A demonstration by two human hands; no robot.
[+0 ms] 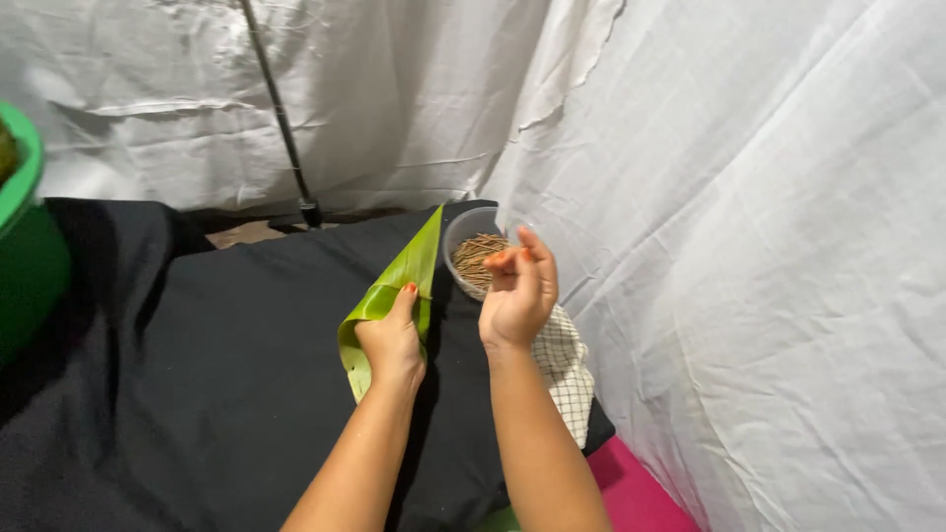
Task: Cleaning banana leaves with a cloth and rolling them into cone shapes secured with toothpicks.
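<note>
Head view, both hands over a black cloth. The leaf (394, 286), a green strip folded into a cone-like shape, lies just left of centre, its tip pointing toward 1 o'clock and its broad end curling down toward 7 o'clock. The left hand (392, 340) grips it at the lower middle, thumb pressed on the fold; this pinch appears to keep the folded layers from springing apart. At 3 o'clock from the leaf, close but not touching, the right hand (519, 291) is raised with palm toward the camera, fingertips drawn together near the rim of the cup (473, 258). Whether a stick is held between those fingertips cannot be told; the grip is narrow. The cup, clear plastic, sits at 1 o'clock from the left hand and holds thin brown sticks (477, 258) standing loosely, within easy reach of the right hand. Below the right wrist, at 5 o'clock, a checked cloth (564, 369) lies on the black cloth (197, 374). A pink surface (636, 498) shows at the lower edge. A green tub (25, 236) stands at 9 o'clock, at the frame edge. White sheets (769, 246) form the backdrop from 10 to 4 o'clock, with a dark pole (281, 118) leaning at 11 o'clock.
</note>
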